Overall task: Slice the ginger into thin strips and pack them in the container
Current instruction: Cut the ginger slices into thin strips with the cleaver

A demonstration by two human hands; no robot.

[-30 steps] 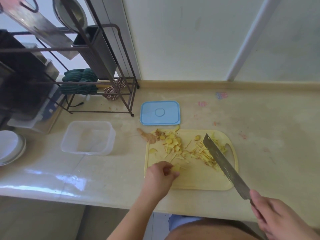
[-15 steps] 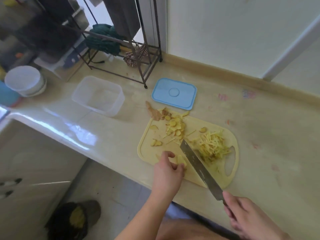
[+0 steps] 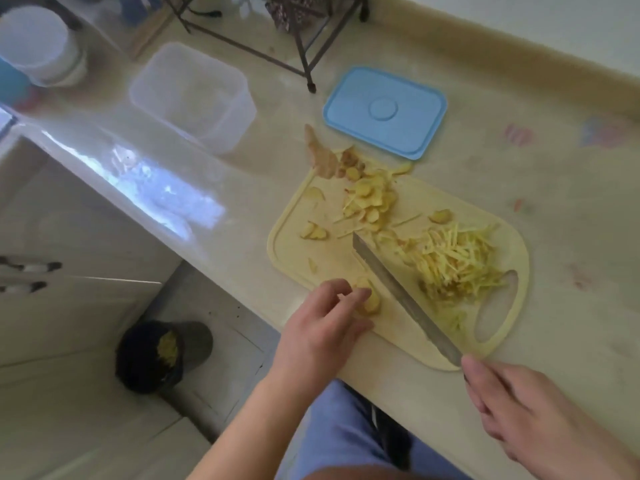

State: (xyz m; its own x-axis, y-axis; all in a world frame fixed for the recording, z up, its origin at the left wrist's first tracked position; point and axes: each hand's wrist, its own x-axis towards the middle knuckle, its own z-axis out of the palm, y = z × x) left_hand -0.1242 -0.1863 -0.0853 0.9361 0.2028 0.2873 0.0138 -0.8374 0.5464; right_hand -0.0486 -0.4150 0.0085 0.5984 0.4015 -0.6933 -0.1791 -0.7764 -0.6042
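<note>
my left hand (image 3: 323, 327) sits low in the middle of the frame, fingers curled down, pinning a small stack of ginger slices (image 3: 367, 295) against the yellow cutting board (image 3: 294, 251). just right of those fingertips lies the cleaver (image 3: 401, 296), its long blade running from the board's middle down toward the lower right, where my right hand (image 3: 530, 420) is wrapped round the handle, which the hand hides. so the slices lie between my knuckles and the blade, on the blade's left, and i judge the next cuts must fall parallel to that edge, walking leftward toward my fingers. right of the blade is the heap of ginger strips (image 3: 457, 261) already cut; more uncut rounds (image 3: 372, 199) wait toward the board's upper edge. the clear container (image 3: 194, 95) stands well apart in the upper left, nothing in it that i can make out, its blue lid (image 3: 384, 110) beside it.
</note>
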